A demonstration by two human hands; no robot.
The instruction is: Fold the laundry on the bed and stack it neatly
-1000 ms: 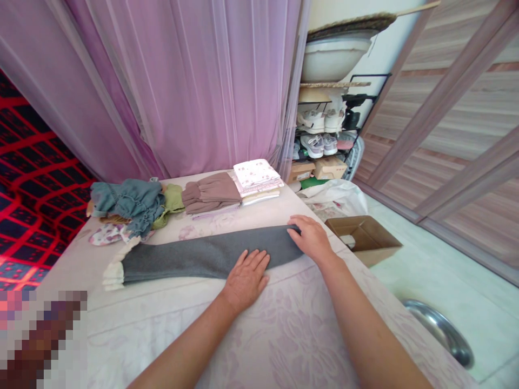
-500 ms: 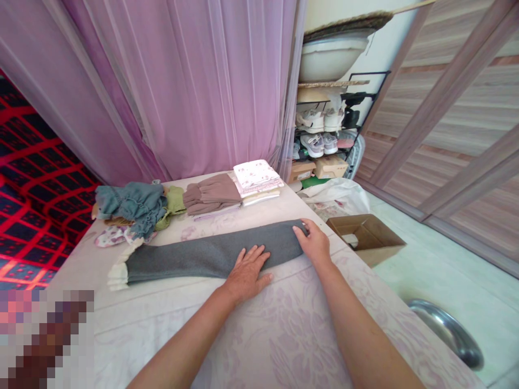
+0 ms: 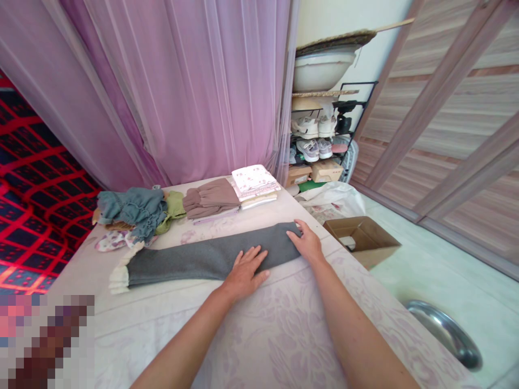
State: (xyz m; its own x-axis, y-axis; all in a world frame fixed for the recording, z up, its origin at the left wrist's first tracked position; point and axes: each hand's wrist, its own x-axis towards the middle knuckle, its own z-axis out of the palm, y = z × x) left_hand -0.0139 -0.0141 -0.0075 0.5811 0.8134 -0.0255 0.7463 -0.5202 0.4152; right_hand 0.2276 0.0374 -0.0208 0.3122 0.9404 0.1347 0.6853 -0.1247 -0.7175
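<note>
A bed (image 3: pixel 284 335) covered in a pale sheet with a faint purple flower pattern fills the lower part of the view, with sheer pink curtains (image 3: pixel 194 92) hanging behind its far edge. A long grey garment (image 3: pixel 194 259) lies flat across the middle of the bed, folded into a narrow strip that runs from near the left edge toward the right edge; its left end shows a cream frilled hem.

The left hand (image 3: pixel 244 270) lies palm down on the near edge of the grey garment, a little right of the strip's middle. Its fingers are spread and flat, gripping nothing, only pressing on the cloth. The forearm reaches in from the near edge of the bed, angled up and to the right.

The right hand (image 3: pixel 305 243) rests on the right end of the garment, near the bed's right edge. Its fingers are open and laid over the cloth end, thumb toward the left; whether they pinch the fabric cannot be told. This forearm comes in from the lower right.

Along the far edge of the bed sit a loose heap of blue-green clothes (image 3: pixel 132 208), a folded brown garment (image 3: pixel 211 197) and a folded white stack (image 3: pixel 254 181). On the floor beside the bed's right edge stands an open cardboard box (image 3: pixel 367 240).
</note>
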